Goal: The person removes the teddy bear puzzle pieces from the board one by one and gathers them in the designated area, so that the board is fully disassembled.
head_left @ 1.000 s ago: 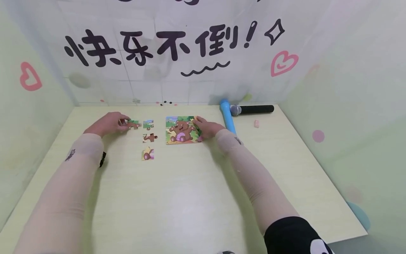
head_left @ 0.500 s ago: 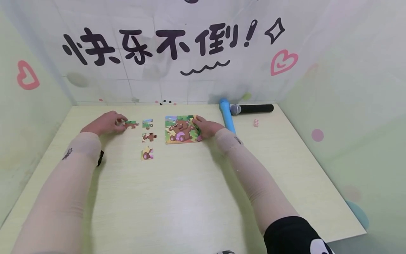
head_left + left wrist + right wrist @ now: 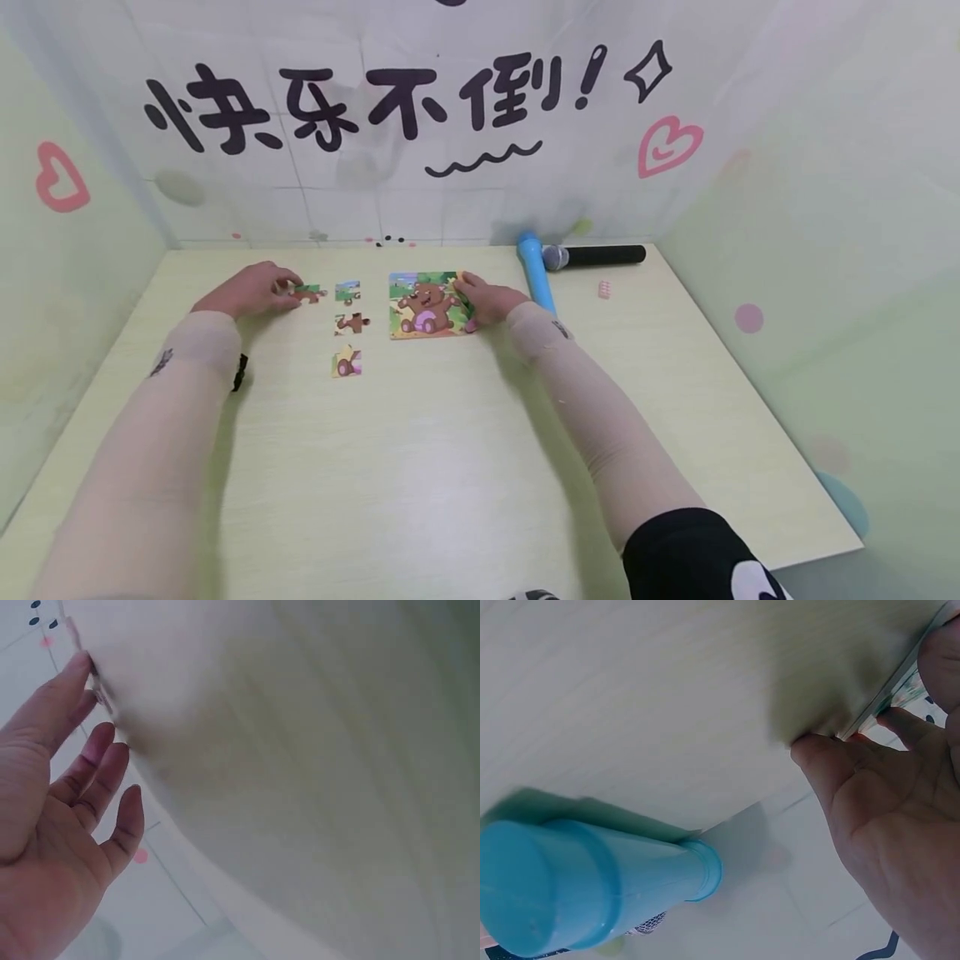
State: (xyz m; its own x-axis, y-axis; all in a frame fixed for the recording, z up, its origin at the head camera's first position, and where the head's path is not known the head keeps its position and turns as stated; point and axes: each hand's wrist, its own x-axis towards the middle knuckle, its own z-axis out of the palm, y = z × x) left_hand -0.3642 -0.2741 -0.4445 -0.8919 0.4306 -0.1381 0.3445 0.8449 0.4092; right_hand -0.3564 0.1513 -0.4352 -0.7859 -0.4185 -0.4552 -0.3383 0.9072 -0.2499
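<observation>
On the table (image 3: 435, 450), my left hand (image 3: 255, 290) pinches a green and brown jigsaw piece (image 3: 309, 294) by its left side. In the left wrist view the thumb and fingertips of that hand (image 3: 71, 795) meet right at the tabletop, with the piece mostly hidden. To the right of it, three loose pieces form a column: a blue-green one (image 3: 347, 292), a brown one (image 3: 351, 323) and a yellow and pink one (image 3: 347, 362). My right hand (image 3: 491, 302) holds the right edge of a square bear puzzle (image 3: 423, 308), its fingers covering part of that side.
Beyond the right hand lie a blue microphone (image 3: 536, 275) and a black microphone (image 3: 603, 256), close together near the back edge. A small pink-and-white object (image 3: 604, 289) lies to their right. A wall (image 3: 405, 196) with large writing stands behind the table.
My left hand has shifted slightly left with the jigsaw piece, widening its gap to the column, and then stays there. The right hand and the bear puzzle have kept their place.
</observation>
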